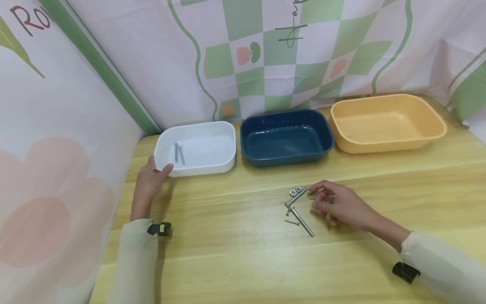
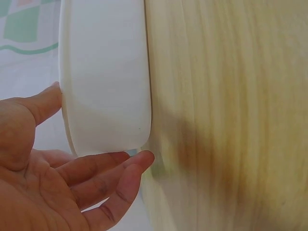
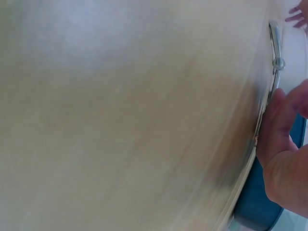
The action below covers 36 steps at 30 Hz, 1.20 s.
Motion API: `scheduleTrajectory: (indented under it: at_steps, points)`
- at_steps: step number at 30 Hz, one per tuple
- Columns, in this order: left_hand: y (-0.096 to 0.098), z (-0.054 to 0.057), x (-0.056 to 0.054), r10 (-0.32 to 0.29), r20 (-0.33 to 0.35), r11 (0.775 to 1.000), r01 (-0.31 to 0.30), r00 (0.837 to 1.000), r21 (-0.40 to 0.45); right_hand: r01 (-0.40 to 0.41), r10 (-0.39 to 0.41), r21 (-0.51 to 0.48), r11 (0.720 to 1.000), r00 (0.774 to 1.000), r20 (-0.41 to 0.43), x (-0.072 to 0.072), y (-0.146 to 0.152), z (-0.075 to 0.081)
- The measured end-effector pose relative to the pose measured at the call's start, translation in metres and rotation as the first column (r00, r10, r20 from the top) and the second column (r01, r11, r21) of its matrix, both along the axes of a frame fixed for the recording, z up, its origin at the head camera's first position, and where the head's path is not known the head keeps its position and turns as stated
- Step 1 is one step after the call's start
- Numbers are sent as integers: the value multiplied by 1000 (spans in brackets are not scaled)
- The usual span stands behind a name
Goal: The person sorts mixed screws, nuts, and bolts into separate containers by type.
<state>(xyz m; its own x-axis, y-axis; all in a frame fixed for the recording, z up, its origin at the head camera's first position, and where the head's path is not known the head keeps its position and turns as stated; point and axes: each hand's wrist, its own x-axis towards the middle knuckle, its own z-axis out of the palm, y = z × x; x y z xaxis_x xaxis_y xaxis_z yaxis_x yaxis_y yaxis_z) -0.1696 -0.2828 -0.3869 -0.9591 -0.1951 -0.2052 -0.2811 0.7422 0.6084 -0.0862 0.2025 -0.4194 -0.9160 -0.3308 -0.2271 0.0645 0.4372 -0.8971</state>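
My left hand (image 1: 148, 179) grips the near left corner of a white tray (image 1: 206, 169), thumb on its rim. Up close in the left wrist view, the fingers (image 2: 103, 180) lie along the tray's end wall. Two silver bolts (image 1: 176, 153) lie inside that tray. Over the table, my right hand (image 1: 339, 204) is loosely bent, its fingertips right at a small screw (image 1: 311, 194). Just left of them lie two long bolts (image 1: 302, 221), two nuts (image 1: 292, 192) and another small screw (image 1: 292, 222). In the right wrist view the fingers partly hide the hardware.
A dark blue tray (image 1: 286, 161) stands right of the white one, and a yellow tray (image 1: 387, 146) beyond it at the back right. Behind them hangs a patterned cloth (image 1: 248, 25). Another cloth panel (image 1: 76, 169) borders the wooden table (image 1: 228, 261) on the left.
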Motion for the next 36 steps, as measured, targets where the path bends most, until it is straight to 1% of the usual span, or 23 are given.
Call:
scheduleTrajectory:
  at_steps: [6,9,13,16,21,24,28,32,36]
  points:
    - [1,-2,-1,-14,-11,1000,14,1000,-10,7,-5,58,998,999,-34,6,-2,-5]
    - [3,-3,-1,-4,-7,1000,4,1000,-1,-9,14,77,997,997,-76,9,-3,-7]
    - [2,-2,0,8,-3,1000,-8,1000,5,-26,36,79,997,992,-124,10,-6,-9]
    - [1,-1,2,10,-5,1000,-10,1000,8,-23,34,79,997,990,-137,10,-8,-9]
    - [0,-1,1,13,2,1000,-13,1000,16,-2,19,108,994,988,-156,11,-11,-8]
    - [0,-1,0,20,5,1000,-20,1000,19,-19,44,134,991,981,-187,12,-13,-9]
    - [0,0,0,25,8,1000,-25,1000,18,-46,77,150,988,975,-208,11,-18,-9]
    - [-1,0,0,24,9,999,-24,1000,26,-49,83,163,986,974,-210,11,-22,-8]
    - [-1,-1,0,19,-11,999,-18,1000,31,-51,96,195,979,968,-230,10,-26,-10]
